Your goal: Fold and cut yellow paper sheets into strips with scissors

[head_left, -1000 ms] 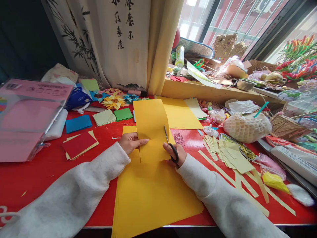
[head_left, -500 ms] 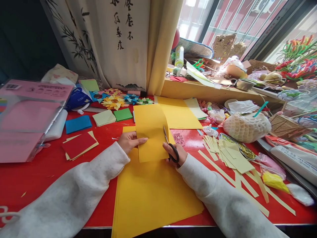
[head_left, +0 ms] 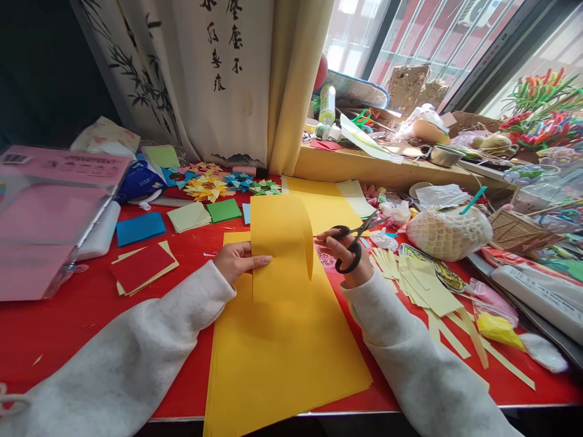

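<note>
Red table (head_left: 54, 328); cream curtain (head_left: 296, 79); barred window (head_left: 410, 30), daylight.

The desk (head_left: 59, 328) is glossy red. At centre, the sheet of paper (head_left: 280, 249) and the stack of paper (head_left: 282, 352) beneath it are golden yellow. The scissors (head_left: 350, 243) have black handles and grey blades. Both sleeves (head_left: 136, 358) are pale grey-white. Left of centre lie a blue square (head_left: 140, 227), a dark red square (head_left: 142, 267) and a green square (head_left: 224, 210). The strips (head_left: 432, 291) at right are pale yellow. The box (head_left: 45, 218) at far left is pink. The curtain (head_left: 214, 79) at upper centre is cream with black bamboo and writing.
</note>
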`<control>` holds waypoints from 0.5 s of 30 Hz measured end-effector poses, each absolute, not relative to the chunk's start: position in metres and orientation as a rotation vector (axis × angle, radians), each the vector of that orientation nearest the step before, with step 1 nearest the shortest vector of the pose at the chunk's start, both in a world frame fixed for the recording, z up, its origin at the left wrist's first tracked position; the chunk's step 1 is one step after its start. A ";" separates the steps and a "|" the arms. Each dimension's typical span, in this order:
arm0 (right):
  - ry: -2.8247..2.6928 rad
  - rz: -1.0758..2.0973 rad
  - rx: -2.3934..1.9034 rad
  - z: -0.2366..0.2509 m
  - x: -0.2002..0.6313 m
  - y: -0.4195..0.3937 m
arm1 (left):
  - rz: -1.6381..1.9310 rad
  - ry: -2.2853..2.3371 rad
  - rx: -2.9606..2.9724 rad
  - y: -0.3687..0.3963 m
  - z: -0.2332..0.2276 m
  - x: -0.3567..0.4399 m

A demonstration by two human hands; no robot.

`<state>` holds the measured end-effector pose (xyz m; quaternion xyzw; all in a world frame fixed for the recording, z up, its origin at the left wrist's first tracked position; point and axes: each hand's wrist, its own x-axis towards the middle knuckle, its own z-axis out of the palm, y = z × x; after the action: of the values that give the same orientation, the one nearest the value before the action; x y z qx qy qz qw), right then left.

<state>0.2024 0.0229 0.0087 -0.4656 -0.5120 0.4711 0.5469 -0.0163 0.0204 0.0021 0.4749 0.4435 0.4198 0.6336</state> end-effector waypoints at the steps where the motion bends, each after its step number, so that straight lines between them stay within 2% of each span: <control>1: -1.191 1.175 -1.080 0.007 0.200 0.023 | 0.928 0.991 1.094 0.019 0.002 -0.015; 6: -1.088 1.453 -0.952 0.004 0.190 0.016 | 0.794 0.884 1.149 0.016 -0.004 -0.013; 15: -1.107 1.414 -1.020 -0.003 0.190 0.015 | 0.666 0.920 1.098 0.018 -0.006 -0.013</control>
<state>0.1898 0.0147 -0.0027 -0.4241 -0.4601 0.5878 0.5127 -0.0128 0.0178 -0.0059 0.4937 0.4137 0.2994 0.7039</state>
